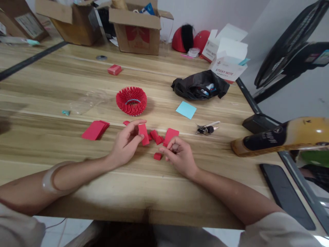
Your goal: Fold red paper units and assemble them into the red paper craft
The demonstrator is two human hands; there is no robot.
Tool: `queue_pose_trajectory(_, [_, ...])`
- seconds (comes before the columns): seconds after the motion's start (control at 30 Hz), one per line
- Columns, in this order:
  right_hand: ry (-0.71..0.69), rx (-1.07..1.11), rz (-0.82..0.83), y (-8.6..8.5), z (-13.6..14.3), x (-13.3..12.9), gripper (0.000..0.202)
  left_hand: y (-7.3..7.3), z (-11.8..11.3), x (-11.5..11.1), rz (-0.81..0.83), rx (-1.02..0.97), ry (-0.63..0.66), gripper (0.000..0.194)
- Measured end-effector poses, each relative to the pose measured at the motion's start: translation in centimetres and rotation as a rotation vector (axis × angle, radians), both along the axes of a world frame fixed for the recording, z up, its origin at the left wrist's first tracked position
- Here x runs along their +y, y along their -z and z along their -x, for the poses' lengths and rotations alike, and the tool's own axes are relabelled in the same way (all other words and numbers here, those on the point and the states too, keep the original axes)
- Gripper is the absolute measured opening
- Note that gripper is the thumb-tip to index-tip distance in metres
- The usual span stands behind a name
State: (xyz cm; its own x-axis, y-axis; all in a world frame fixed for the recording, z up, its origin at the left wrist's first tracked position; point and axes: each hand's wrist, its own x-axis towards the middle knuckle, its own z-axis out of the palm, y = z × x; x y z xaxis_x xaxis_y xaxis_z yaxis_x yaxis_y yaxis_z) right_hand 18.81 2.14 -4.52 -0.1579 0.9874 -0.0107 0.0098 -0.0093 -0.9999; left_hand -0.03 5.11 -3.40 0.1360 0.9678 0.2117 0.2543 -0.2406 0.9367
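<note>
My left hand (128, 142) pinches a small red paper strip (143, 134) between thumb and fingers, just above the table. To its right, my right hand (181, 156) has thumb and fingertips pressed together; whatever may be between them is hidden. Close by that hand lie a red paper sheet (171, 135) and a small folded red piece (157, 156). More folded red pieces (156, 136) rest between the hands. A stack of red paper (95, 130) is left of my left hand. Beyond the hands stands a round red bowl of folded paper (131, 103).
A blue paper sheet (186, 109), a black plastic bag (200, 85) and a pair of dark-handled tools (207, 129) lie right of the bowl. A yellow bottle (282, 135) and a phone (286, 195) sit at the right edge. Cardboard boxes (136, 37) line the back.
</note>
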Motion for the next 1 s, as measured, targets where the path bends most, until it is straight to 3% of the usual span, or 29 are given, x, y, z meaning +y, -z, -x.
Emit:
queue_pose_trajectory(0.27, [-0.049, -0.078, -0.169, 0.0, -0.4, -0.2, 0.019, -0.4, -0.4, -1.0, -0.127, -0.019, 0.144, 0.008])
queue_pose_trajectory(0.63, [0.031, -0.193, -0.336, 0.4, -0.4, -0.5, 0.013, -0.9, -0.4, -1.4, -0.216, 0.267, 0.205, 0.005])
queue_pose_trajectory(0.83, [-0.102, -0.151, -0.450, -0.7, -0.7, -0.6, 0.011, -1.0, -0.5, -1.3, -0.245, 0.307, 0.166, 0.006])
queue_pose_trajectory(1.0, [-0.101, -0.116, -0.441, -0.3, -0.5, -0.4, 0.008, -1.2, -0.5, -1.4, -0.312, 0.317, 0.210, 0.009])
